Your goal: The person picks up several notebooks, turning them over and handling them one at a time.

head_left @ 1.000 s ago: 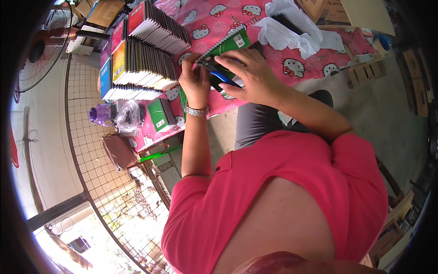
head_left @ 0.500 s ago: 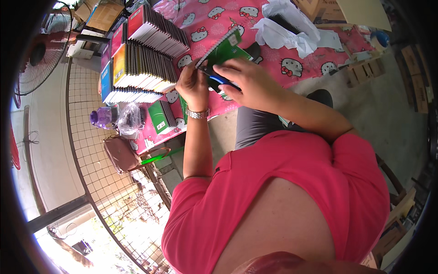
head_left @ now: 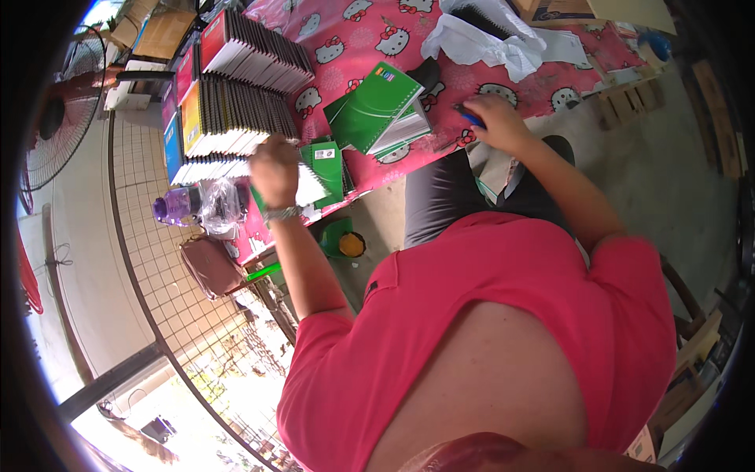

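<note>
The right hand (head_left: pixel 499 126) has its fingers closed around the blue-handled pliers (head_left: pixel 473 118); the dark tip sticks out past the fingers and points left, toward the middle of the desk (head_left: pixel 464 82). To the left of that tip, well apart from the right fingers, lie the green notebooks (head_left: pixel 385 106): the top one sits askew over the others, its spiral along the right edge, and white pages show beneath.

The left hand (head_left: pixel 275 171) is farther left, over the desk's near edge, its fingers bent and blurred. White pages (head_left: pixel 312 185) show just beside it on the right, partly behind the hand; whether the fingers grip them I cannot tell. A smaller green notebook (head_left: pixel 324 164) lies just beyond those pages, between the left hand and the middle notebooks.

Behind the left hand stand packed spiral books (head_left: pixel 240 110) in rows. A purple bottle (head_left: pixel 179 204) and a plastic bag (head_left: pixel 221 206) are to its left. A watch (head_left: pixel 281 213) circles the left wrist.
</note>
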Motion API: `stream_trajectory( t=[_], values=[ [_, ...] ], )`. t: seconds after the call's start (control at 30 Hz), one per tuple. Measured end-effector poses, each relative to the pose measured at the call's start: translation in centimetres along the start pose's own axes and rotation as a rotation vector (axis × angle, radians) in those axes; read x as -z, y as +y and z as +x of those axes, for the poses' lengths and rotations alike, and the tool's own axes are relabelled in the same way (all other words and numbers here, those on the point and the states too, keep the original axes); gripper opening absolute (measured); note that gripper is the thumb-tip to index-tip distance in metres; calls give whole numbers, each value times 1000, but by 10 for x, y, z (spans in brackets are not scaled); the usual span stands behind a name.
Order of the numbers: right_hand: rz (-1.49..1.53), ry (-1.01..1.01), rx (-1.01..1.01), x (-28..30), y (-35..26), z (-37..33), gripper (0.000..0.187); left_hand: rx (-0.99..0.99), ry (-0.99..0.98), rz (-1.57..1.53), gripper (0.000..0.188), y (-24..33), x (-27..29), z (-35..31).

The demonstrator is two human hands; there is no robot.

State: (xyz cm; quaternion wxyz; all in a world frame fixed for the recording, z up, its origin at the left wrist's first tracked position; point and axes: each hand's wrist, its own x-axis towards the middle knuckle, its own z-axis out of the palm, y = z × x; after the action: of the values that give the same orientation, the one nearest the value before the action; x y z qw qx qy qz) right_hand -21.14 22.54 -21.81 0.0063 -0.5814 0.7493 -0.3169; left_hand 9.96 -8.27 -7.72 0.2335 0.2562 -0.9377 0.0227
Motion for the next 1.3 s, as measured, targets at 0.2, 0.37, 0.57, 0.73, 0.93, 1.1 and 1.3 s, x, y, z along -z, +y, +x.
stream_trajectory(
  t=[0.2,0.37,0.57,0.73,0.93,1.1,1.3],
  values=[
    [-135,343,20,45,-6,84,20,275,-156,-121,51,-13,-100,-60],
    [-271,204,-320,37,109,128,23,-10,196,-182,35,64,-51,10],
    [-376,-90,-409,11,109,164,21,-267,-103,9,22,172,6,24],
    [-295,-46,-354,19,108,166,20,-224,-216,-232,26,150,40,36],
    [-334,8,-226,37,101,171,18,-124,0,-144,19,146,22,57],
    [-186,242,-265,76,80,182,20,-68,293,-69,44,166,-12,52],
    [529,-28,98,111,-61,142,26,27,402,83,48,176,-24,49]
  ],
)
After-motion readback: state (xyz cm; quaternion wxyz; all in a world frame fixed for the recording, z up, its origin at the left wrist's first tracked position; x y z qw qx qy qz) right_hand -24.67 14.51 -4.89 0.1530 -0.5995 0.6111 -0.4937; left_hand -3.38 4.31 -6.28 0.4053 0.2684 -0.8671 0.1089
